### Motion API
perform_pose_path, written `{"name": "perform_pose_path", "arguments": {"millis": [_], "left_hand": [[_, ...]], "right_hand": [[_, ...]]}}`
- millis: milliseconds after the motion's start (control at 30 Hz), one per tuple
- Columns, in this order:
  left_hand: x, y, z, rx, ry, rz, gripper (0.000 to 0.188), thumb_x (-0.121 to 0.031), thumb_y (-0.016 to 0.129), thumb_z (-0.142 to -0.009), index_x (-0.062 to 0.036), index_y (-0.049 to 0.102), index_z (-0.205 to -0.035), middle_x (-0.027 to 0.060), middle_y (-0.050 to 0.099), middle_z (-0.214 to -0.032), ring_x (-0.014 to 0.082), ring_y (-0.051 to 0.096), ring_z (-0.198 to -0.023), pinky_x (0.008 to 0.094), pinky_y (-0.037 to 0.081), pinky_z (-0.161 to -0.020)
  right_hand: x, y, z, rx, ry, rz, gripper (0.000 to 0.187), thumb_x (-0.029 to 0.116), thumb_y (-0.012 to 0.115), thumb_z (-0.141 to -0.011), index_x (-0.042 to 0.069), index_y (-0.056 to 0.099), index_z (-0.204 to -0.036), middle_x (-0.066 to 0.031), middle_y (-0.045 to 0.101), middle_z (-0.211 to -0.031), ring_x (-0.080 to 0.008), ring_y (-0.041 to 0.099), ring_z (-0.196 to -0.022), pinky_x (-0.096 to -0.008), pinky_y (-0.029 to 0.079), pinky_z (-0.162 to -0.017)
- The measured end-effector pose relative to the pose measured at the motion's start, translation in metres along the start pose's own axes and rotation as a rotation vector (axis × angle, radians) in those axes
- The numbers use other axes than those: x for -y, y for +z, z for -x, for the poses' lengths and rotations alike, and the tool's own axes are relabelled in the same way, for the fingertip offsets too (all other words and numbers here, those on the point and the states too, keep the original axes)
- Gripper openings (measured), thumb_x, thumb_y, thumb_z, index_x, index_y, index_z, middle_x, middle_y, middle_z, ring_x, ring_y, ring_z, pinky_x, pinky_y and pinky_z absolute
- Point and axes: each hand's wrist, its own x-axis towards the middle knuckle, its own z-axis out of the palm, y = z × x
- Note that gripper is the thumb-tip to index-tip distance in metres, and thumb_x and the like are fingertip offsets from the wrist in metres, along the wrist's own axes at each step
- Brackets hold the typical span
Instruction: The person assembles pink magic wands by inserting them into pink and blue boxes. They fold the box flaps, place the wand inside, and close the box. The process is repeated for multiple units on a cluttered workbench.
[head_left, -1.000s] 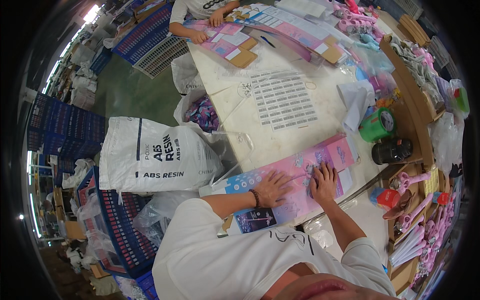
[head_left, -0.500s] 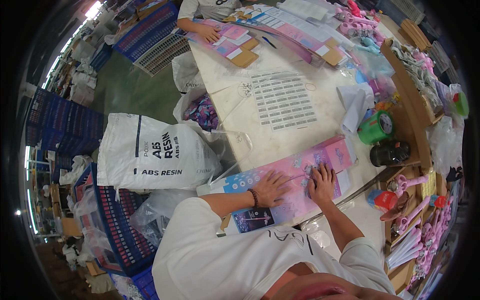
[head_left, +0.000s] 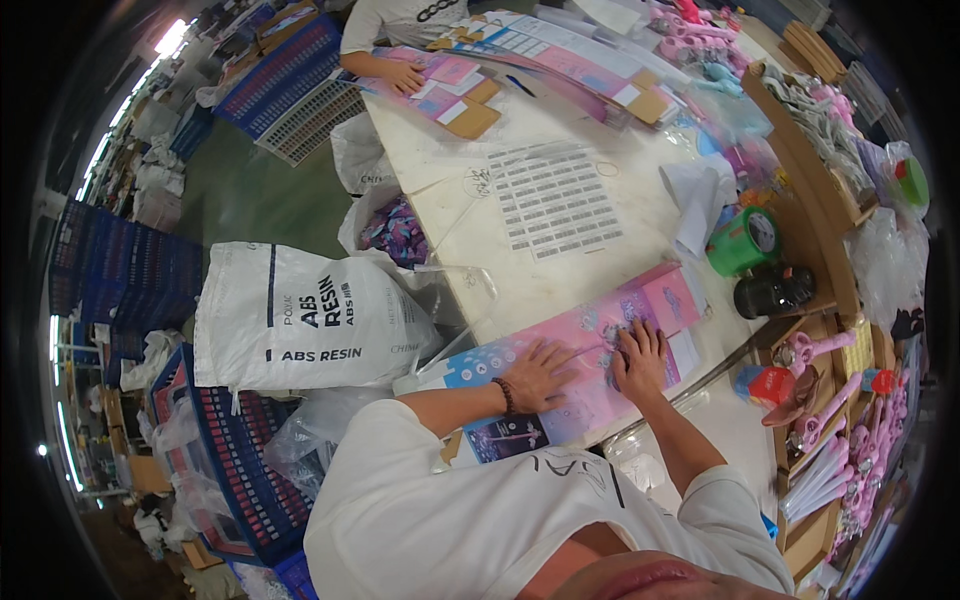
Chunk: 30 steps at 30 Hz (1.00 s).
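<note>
A flat, unfolded cardboard package in pink and blue (head_left: 590, 325) lies slantwise along the near edge of the white table. Spread across its middle, my left hand (head_left: 541, 375) presses flat, a beaded bracelet on the wrist. My right hand (head_left: 639, 357) rests further right on the same cardboard, fingers stretched and slightly apart. Neither hand grips anything. A dark printed panel (head_left: 508, 434) of the package shows below my left hand, close to my shirt. Beyond the cardboard, a sheet of printed labels (head_left: 560, 200) lies on the table.
A green tape roll (head_left: 742, 243) and a dark round object (head_left: 774, 291) stand at the right, beside a cardboard partition (head_left: 815, 190). Pink toy wands (head_left: 870, 450) fill boxes there. White sacks (head_left: 300, 320) stand left. Across the table, another person's hand (head_left: 402, 77) touches similar flat cartons.
The view has shifted slightly, moving most of the scene a little. Both hands stay flat on the cardboard, with the right fingers slightly shifted.
</note>
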Motion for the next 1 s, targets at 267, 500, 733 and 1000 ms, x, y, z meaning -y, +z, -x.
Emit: {"name": "perform_pose_path", "arguments": {"millis": [267, 500, 733, 1000], "left_hand": [[0.005, 0.005, 0.001, -0.041, 0.029, -0.002, 0.058, -0.043, 0.061, -0.083, -0.0136, 0.054, -0.132, 0.0174, 0.037, -0.147, 0.0383, 0.030, -0.137, 0.0599, 0.016, -0.113], [0.005, 0.004, 0.001, -0.037, 0.026, 0.030, 0.056, -0.042, 0.063, -0.082, -0.0127, 0.056, -0.129, 0.0175, 0.039, -0.146, 0.0380, 0.031, -0.137, 0.0593, 0.018, -0.113], [0.005, 0.003, 0.001, -0.091, 0.026, 0.015, 0.055, -0.043, 0.063, -0.081, -0.0124, 0.057, -0.127, 0.0170, 0.041, -0.144, 0.0379, 0.033, -0.136, 0.0598, 0.020, -0.112], [0.069, -0.018, -0.028, 0.247, -0.204, 0.247, 0.057, -0.036, 0.063, -0.082, -0.0050, 0.054, -0.129, 0.0211, 0.055, -0.130, 0.0382, 0.051, -0.120, 0.0486, 0.037, -0.105]], "right_hand": [[0.000, 0.003, 0.000, -0.030, -0.008, 0.023, 0.042, 0.026, 0.059, -0.083, 0.012, 0.057, -0.123, -0.0141, 0.047, -0.140, -0.0360, 0.039, -0.132, -0.0579, 0.023, -0.112], [-0.002, 0.005, -0.001, -0.054, -0.018, 0.019, 0.043, 0.026, 0.059, -0.083, 0.013, 0.058, -0.123, -0.0137, 0.047, -0.140, -0.0365, 0.039, -0.132, -0.0575, 0.022, -0.112], [-0.002, 0.007, 0.001, -0.003, 0.009, 0.021, 0.044, 0.025, 0.058, -0.083, 0.014, 0.056, -0.126, -0.0134, 0.045, -0.142, -0.0362, 0.037, -0.134, -0.0570, 0.021, -0.113], [-0.003, 0.005, 0.001, -0.003, 0.006, 0.035, 0.045, 0.025, 0.058, -0.083, 0.015, 0.056, -0.126, -0.0126, 0.045, -0.143, -0.0359, 0.036, -0.135, -0.0571, 0.022, -0.113]]}}
